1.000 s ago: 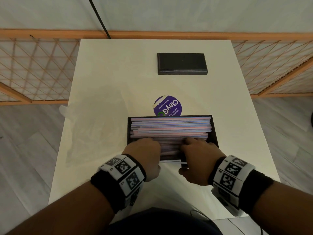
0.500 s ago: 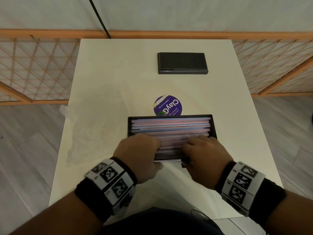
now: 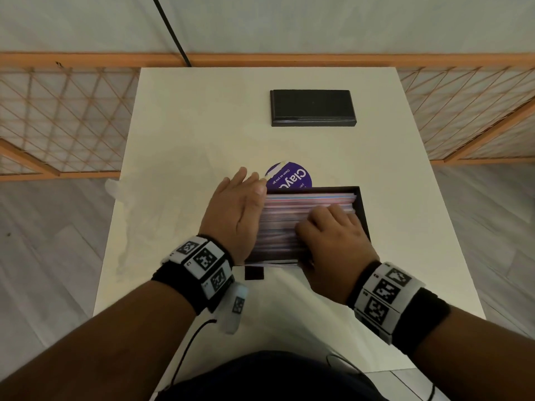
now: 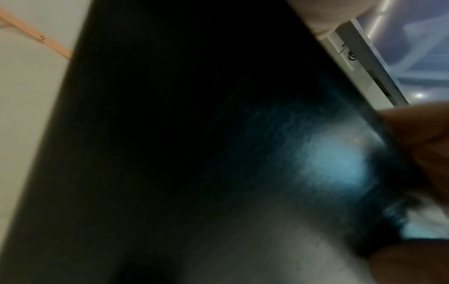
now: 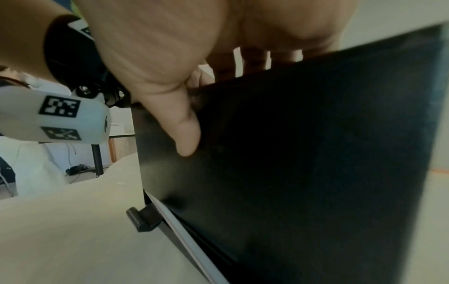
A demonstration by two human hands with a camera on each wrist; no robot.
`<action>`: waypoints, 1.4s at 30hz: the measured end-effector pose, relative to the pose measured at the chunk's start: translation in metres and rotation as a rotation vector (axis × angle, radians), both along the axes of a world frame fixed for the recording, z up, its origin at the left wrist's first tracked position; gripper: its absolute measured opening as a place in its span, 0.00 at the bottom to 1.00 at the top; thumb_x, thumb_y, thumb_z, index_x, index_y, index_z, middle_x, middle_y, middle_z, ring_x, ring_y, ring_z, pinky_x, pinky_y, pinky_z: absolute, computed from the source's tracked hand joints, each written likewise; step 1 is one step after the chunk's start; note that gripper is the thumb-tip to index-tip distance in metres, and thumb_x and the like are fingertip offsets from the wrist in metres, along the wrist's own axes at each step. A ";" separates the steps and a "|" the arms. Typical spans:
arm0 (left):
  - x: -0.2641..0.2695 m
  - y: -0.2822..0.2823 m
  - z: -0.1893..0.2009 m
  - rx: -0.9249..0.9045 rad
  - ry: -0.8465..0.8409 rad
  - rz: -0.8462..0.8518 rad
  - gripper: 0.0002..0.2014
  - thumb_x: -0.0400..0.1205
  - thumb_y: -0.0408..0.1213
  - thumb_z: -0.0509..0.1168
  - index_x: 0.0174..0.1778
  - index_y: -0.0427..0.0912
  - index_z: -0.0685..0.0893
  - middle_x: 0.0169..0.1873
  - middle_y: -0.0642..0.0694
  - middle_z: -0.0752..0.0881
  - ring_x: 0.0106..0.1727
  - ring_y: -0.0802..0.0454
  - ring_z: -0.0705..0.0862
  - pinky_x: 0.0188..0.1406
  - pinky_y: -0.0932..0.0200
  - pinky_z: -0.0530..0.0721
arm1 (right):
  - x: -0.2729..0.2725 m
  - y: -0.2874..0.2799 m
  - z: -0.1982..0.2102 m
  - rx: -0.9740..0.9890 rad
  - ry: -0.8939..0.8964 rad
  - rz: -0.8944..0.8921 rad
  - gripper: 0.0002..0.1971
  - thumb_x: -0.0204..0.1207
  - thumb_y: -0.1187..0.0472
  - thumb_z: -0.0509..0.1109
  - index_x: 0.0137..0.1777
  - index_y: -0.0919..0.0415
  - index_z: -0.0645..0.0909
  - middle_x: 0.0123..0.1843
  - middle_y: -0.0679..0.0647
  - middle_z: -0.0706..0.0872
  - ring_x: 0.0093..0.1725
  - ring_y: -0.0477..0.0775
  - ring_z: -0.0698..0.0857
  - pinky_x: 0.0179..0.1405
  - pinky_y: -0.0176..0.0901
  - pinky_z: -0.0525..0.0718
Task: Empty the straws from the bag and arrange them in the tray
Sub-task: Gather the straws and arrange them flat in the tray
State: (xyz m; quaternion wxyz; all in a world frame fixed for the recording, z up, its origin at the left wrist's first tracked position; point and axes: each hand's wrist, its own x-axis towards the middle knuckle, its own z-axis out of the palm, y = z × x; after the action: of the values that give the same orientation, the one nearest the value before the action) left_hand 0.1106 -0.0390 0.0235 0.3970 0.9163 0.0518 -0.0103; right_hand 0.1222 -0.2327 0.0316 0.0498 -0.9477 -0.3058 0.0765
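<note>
Tray (image 3: 363, 209): black, rectangular, standing on the white surface (image 3: 179, 198) near its front edge; its dark outer wall fills most of both wrist views.
Straws (image 3: 307, 199): pastel pink, blue and lilac, lying flat and parallel inside the tray, lengthwise from left to right, packed close and filling it almost to the rim.
Left hand (image 3: 237, 212): set edge-on against the left end of the tray, palm turned to the straw ends; fingers (image 3: 246, 180) straight and held together, reaching past the far left corner. It clasps nothing.
Right hand (image 3: 330, 241): laid on top of the straws at the right half of the tray, knuckles up; fingers (image 3: 333, 212) bent down onto the straw layer. In the right wrist view the thumb (image 5: 182, 132) lies against the tray's near outer wall. Whether any single straw is pinched cannot be told.
Bag (image 3: 162, 224): clear plastic, lying crumpled and flat on the surface to the left of the tray, faint against the white top; contents not discernible.
Purple label (image 3: 292, 176): round, with white lettering, on the surface just behind the tray, partly covered by the far rim and the left fingertips.
Black box (image 3: 312, 107): flat, closed, at the far side of the surface, well apart from the tray.
Small black piece (image 3: 254, 272): on the surface just in front of the tray's near left corner.
Left wrist view: mostly dark and blurred.
</note>
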 end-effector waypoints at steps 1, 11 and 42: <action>0.000 -0.002 0.001 -0.015 -0.014 0.026 0.32 0.89 0.49 0.39 0.75 0.38 0.81 0.78 0.43 0.79 0.86 0.49 0.64 0.82 0.65 0.48 | 0.001 0.004 0.001 -0.017 -0.004 0.001 0.29 0.57 0.46 0.77 0.59 0.55 0.80 0.58 0.56 0.80 0.58 0.63 0.79 0.56 0.59 0.79; 0.010 -0.004 -0.003 0.064 0.004 -0.002 0.40 0.86 0.57 0.33 0.78 0.38 0.78 0.81 0.40 0.75 0.88 0.47 0.61 0.85 0.58 0.48 | 0.014 0.021 -0.010 -0.211 0.151 0.091 0.46 0.76 0.40 0.61 0.86 0.55 0.40 0.88 0.54 0.45 0.86 0.61 0.43 0.81 0.69 0.46; 0.018 -0.002 -0.012 0.124 -0.097 -0.017 0.30 0.90 0.50 0.41 0.64 0.35 0.85 0.64 0.39 0.87 0.76 0.46 0.75 0.77 0.62 0.56 | -0.012 -0.007 -0.091 -0.293 0.049 0.008 0.28 0.47 0.56 0.87 0.53 0.58 0.91 0.24 0.58 0.84 0.18 0.62 0.81 0.15 0.44 0.78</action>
State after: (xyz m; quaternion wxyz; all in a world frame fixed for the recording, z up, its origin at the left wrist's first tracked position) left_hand 0.1289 -0.0410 0.0114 0.3413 0.9390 0.0254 0.0340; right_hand 0.1106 -0.2393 -0.0590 -0.0821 -0.9414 -0.2939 0.1438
